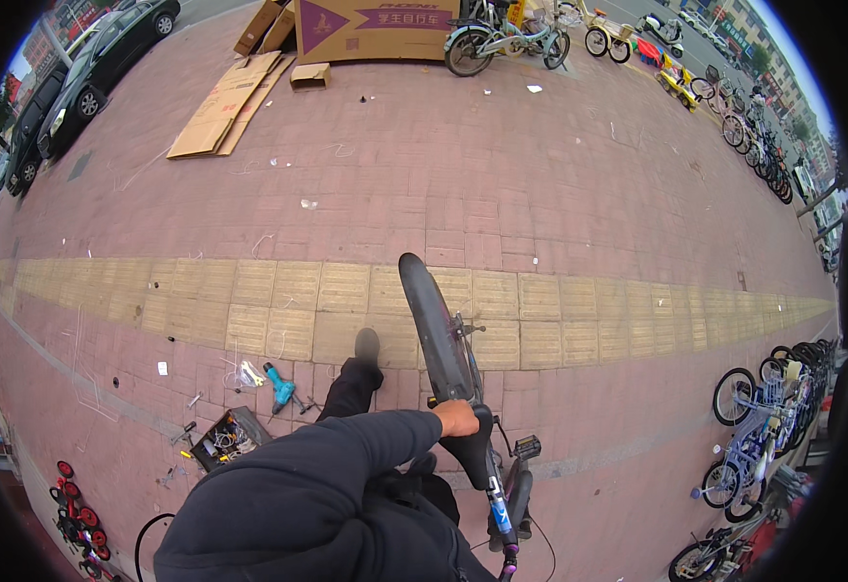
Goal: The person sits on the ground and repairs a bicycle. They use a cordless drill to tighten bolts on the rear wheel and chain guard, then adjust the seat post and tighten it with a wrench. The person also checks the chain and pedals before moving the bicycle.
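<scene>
A bicycle with a dark rear wheel [434, 325] and a blue-and-white frame tube [500, 512] stands at my right side. My left hand [458, 418] grips the rear of its black saddle [469, 454], the fingers curled over the edge and partly hidden. A pedal [528, 447] sticks out on the right of the frame. The bicycle's front end runs off the lower edge. My right hand does not show. A dark sleeve covers much of the lower middle.
Left of my foot [367, 343] lie a teal power drill [279, 386] and an open toolbox [233, 438]. Flattened cardboard [225, 107] and a large carton [375, 31] are at the far side. Parked bicycles [759, 417] line the right; small red-wheeled ride-ons [80, 514] stand lower left.
</scene>
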{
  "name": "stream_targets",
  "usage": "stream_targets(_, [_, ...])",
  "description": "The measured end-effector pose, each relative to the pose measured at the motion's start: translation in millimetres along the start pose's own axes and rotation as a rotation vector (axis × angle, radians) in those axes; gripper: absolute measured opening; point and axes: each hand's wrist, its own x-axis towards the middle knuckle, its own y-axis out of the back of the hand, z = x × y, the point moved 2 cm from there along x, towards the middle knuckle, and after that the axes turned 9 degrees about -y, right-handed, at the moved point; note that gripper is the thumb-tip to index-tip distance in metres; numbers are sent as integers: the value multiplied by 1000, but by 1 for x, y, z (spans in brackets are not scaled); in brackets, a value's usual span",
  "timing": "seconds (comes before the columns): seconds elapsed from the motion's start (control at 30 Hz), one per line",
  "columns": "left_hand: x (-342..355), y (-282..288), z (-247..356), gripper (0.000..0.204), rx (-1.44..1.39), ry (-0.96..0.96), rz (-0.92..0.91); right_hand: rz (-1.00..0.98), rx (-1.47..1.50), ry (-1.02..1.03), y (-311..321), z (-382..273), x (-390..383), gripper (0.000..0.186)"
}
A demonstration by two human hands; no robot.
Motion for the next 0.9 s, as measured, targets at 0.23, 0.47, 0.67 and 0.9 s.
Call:
stream_targets(0.23, [62,136,-98,40,-110,66,19,-11,-27,-101,-126,-41,-40,36])
stream_targets(0.47, [105,322,-182,29,28,14,166,-80,264,-137,-252,-148,-35,29])
stream_targets(0.67, [142,501,-267,26,-173,174,326,-205,521,-96,-404,-296,-33,13])
stream_targets(0.9, [171,673,-407,18,-194,49,573,-16,274,155,-589,-469,-90,14])
